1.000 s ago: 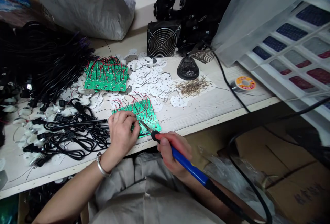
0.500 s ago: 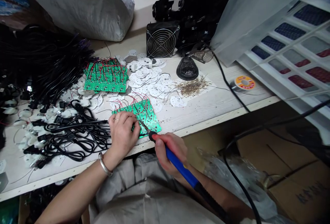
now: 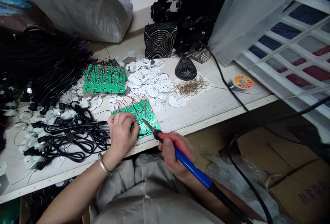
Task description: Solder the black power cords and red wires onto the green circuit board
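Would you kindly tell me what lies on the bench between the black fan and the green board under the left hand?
In the head view, a loose pile of white plates lies between the black fan and that green board.

The left hand (image 3: 122, 130) hides part of the green circuit board (image 3: 146, 111) beneath it.

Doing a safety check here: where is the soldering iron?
In the head view, the soldering iron is in the right hand, low and right of centre, its tip over the front green board, near the left hand.
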Tool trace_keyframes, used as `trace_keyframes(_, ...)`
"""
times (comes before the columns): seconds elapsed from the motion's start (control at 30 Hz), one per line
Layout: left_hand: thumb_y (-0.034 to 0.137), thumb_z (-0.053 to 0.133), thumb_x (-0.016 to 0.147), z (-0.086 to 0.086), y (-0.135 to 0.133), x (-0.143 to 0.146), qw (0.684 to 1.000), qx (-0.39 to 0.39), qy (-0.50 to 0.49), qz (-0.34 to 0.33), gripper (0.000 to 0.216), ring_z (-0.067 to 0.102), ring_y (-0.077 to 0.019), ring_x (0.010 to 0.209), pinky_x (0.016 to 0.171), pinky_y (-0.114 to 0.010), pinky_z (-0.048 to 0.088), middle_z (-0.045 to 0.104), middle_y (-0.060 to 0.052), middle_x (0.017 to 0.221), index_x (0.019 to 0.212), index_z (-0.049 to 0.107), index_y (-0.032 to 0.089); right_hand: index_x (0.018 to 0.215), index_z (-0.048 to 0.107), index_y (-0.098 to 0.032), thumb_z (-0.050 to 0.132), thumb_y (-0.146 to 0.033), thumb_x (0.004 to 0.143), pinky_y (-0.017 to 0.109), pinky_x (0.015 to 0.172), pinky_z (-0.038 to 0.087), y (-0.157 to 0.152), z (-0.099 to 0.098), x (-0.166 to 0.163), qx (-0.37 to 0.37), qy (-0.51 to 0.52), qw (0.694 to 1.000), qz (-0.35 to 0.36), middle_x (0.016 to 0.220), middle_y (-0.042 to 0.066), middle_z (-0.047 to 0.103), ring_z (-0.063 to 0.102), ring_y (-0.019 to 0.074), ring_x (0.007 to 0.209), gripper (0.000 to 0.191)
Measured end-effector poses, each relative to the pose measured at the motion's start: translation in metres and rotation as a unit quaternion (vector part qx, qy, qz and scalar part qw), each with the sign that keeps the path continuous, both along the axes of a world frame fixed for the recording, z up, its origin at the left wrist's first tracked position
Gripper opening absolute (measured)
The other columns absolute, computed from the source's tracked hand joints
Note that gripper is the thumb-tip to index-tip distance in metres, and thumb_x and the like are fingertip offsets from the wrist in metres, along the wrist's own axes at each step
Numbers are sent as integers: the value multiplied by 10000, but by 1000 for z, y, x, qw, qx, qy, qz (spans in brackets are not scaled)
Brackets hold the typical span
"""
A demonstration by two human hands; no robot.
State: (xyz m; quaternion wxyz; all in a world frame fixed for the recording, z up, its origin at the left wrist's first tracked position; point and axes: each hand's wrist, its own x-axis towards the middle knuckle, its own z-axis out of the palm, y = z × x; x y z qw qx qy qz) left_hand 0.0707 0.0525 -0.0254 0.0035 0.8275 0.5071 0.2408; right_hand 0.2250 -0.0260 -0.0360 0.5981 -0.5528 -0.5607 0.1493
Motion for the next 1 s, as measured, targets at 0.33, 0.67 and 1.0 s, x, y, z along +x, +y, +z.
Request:
trace_keyframes(0.33,167,578,817,0,1,1,1000,-6,3,5,99,601,-203,882,852,-400,324,698,-21,862,731,619,193,919,597,-221,491,-188,903,257,515,504,1,-2,-1,8,-8,1000,2,626,-26,656,603,118,513,112)
trace_keyframes(0.67,180,573,825,0,0,0,1000,-8,4,3,105,602,-208,881,852,-406,322,697,-24,868,731,617,194,926,589,-245,495,-183,897,260,531,517,2,-4,-4,11,1,1000,15,638,-32,662,609,123,513,117)
trace_keyframes(1.0,177,568,828,0,0,0,1000,-7,3,9,107,605,-208,879,848,-406,327,699,-25,865,735,618,197,915,604,-230,504,-196,893,256,536,526,-1,-6,-4,-12,-2,1000,2,648,-22,676,620,120,521,108)
